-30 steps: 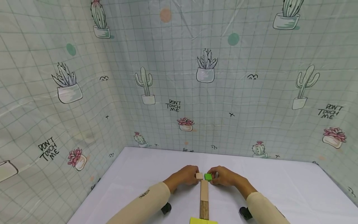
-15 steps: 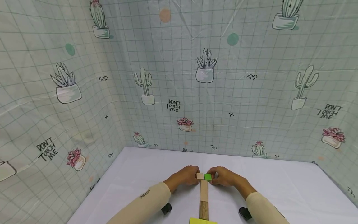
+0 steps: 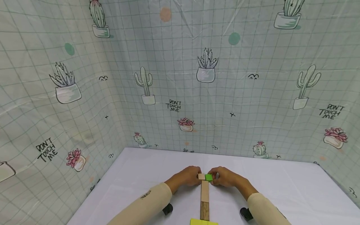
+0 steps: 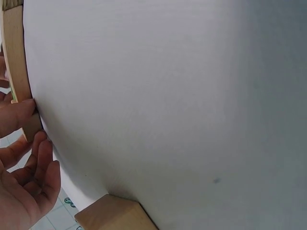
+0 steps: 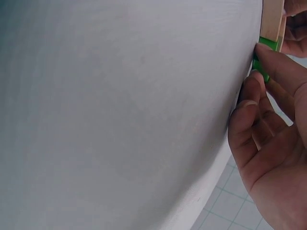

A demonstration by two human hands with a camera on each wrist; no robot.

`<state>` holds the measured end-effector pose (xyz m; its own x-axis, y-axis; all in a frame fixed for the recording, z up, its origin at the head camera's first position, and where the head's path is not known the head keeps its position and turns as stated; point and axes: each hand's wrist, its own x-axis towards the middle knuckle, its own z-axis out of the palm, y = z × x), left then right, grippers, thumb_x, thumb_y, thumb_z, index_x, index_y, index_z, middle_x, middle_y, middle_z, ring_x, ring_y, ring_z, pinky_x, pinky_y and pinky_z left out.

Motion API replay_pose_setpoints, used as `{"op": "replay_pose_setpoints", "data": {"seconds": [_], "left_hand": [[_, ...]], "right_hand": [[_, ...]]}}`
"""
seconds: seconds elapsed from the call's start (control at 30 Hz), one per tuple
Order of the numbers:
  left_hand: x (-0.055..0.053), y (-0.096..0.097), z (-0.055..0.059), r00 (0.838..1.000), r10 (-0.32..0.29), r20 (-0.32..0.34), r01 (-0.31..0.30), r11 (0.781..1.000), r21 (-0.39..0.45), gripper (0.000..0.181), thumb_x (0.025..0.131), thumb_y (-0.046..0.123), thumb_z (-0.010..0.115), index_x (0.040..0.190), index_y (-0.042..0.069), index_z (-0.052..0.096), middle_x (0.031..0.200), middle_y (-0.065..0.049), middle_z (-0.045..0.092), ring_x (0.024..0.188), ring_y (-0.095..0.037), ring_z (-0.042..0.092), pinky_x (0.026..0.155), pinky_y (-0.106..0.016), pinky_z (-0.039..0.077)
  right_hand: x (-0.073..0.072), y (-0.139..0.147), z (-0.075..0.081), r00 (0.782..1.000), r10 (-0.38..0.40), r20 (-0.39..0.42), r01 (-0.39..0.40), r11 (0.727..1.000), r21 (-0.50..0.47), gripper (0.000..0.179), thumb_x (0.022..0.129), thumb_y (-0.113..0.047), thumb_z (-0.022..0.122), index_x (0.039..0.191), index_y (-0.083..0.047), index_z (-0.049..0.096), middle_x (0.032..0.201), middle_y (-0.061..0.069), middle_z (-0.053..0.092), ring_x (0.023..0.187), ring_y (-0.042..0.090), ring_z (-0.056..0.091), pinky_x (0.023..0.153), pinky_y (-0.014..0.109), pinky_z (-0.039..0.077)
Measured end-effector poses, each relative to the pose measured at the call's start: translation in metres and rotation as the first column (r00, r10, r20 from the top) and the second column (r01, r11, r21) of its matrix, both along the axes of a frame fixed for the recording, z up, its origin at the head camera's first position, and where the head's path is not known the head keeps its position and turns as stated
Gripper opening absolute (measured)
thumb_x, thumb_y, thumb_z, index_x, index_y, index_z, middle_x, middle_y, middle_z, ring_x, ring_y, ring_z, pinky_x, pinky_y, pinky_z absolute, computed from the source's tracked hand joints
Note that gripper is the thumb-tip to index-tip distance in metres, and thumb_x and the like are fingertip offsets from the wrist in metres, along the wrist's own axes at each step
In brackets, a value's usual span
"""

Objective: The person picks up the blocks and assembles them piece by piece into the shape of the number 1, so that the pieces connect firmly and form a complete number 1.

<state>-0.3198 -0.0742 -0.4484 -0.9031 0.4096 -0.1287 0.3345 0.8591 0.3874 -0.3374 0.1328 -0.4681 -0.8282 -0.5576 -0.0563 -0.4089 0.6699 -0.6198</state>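
My left hand (image 3: 189, 175) pinches a small pale wooden block (image 3: 201, 176) at the far end of a row of blocks. Facing it, my right hand (image 3: 224, 176) pinches a green block (image 3: 208, 177) between thumb and fingers. The two blocks sit side by side, right at the end of a light wooden block (image 3: 205, 191). Behind that, toward me, lie a darker wood-grained block (image 3: 204, 211) and a yellow piece (image 3: 203, 222). In the right wrist view the thumb presses the green block (image 5: 267, 45) close by the light wood.
A white cloth covers the table (image 3: 157, 162), with a patterned curtain (image 3: 180, 62) behind it. Black round objects show beneath the left forearm (image 3: 167, 209) and right forearm (image 3: 246, 213). In the left wrist view a tan angular piece (image 4: 112, 214) stands at the bottom.
The pale block in my left hand has slid right, narrowing the gap to the green block until they meet. My right hand has stayed nearly in place.
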Motion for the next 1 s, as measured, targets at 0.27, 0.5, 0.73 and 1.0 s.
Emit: {"op": "replay_pose_setpoints", "data": {"seconds": [0.27,0.5,0.73,1.0], "left_hand": [[-0.0002,0.0003,-0.0004,1.000,-0.005,-0.006,0.005,1.000,-0.002,0.020,0.089,0.015,0.075,0.105,0.008,0.065,0.085,0.005,0.058,0.076,-0.009,0.049,0.072,-0.025,0.044],[0.0005,0.0006,0.0010,1.000,0.006,0.008,-0.006,1.000,0.007,0.019,0.090,0.015,0.075,0.105,0.008,0.065,0.084,0.005,0.057,0.077,-0.009,0.049,0.072,-0.025,0.044],[0.0009,0.0005,0.0012,1.000,0.008,0.010,-0.008,1.000,0.008,0.019,0.089,0.015,0.075,0.105,0.008,0.065,0.084,0.005,0.058,0.076,-0.009,0.049,0.072,-0.025,0.044],[0.0001,0.0005,0.0010,1.000,0.010,0.018,-0.011,1.000,0.011,0.019,0.090,0.016,0.075,0.104,0.008,0.065,0.084,0.005,0.058,0.076,-0.009,0.049,0.072,-0.025,0.044]], "right_hand": [[-0.0023,0.0005,-0.0029,1.000,-0.005,0.003,0.005,1.000,0.008,0.027,0.086,-0.010,0.078,0.112,-0.009,0.071,0.087,-0.003,0.058,0.086,0.016,0.052,0.076,0.034,0.045],[-0.0036,0.0003,-0.0041,1.000,-0.003,-0.002,0.003,1.000,0.006,0.027,0.086,-0.011,0.077,0.112,-0.009,0.071,0.087,-0.003,0.058,0.086,0.016,0.052,0.076,0.034,0.045],[-0.0031,0.0007,-0.0040,1.000,0.004,-0.003,-0.004,1.000,0.001,0.027,0.086,-0.011,0.077,0.112,-0.009,0.071,0.087,-0.003,0.058,0.086,0.016,0.052,0.077,0.034,0.044],[-0.0024,0.0010,-0.0025,1.000,0.014,0.001,-0.014,1.000,-0.004,0.027,0.086,-0.010,0.077,0.113,-0.009,0.070,0.088,-0.003,0.058,0.085,0.016,0.052,0.076,0.033,0.044]]}}
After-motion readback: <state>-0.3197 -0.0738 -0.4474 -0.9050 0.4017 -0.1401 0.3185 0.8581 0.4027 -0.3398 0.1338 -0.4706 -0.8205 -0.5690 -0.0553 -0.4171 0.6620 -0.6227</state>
